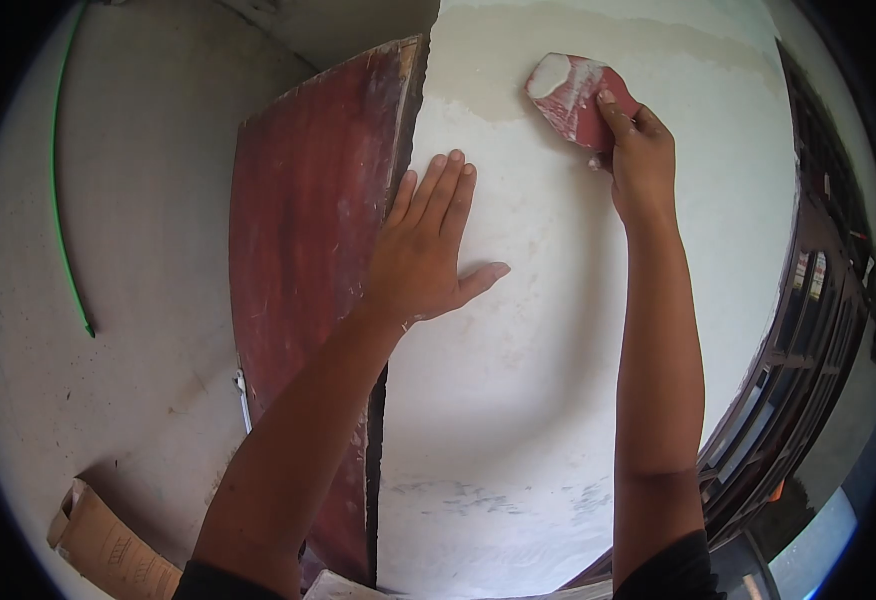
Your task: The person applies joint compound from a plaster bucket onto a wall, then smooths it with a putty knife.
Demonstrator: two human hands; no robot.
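Observation:
My right hand (643,165) grips a red putty spreader (590,118) near the top of the white wall (518,350). White putty is smeared over the spreader's face, with a thicker lump at its upper left corner. My left hand (428,240) lies flat against the wall with its fingers stretched and thumb out, close to the wall's left edge. Just left of it stands a dark red wooden panel (308,200). A damp-looking beige patch (488,75) runs along the upper part of the wall, beside the spreader.
A green cord or tube (56,190) hangs on the grey wall (158,250) at left. A cardboard box (113,545) sits at lower left. Dark window or grille frames (808,330) line the right side. Faint dark marks (478,497) show low on the white wall.

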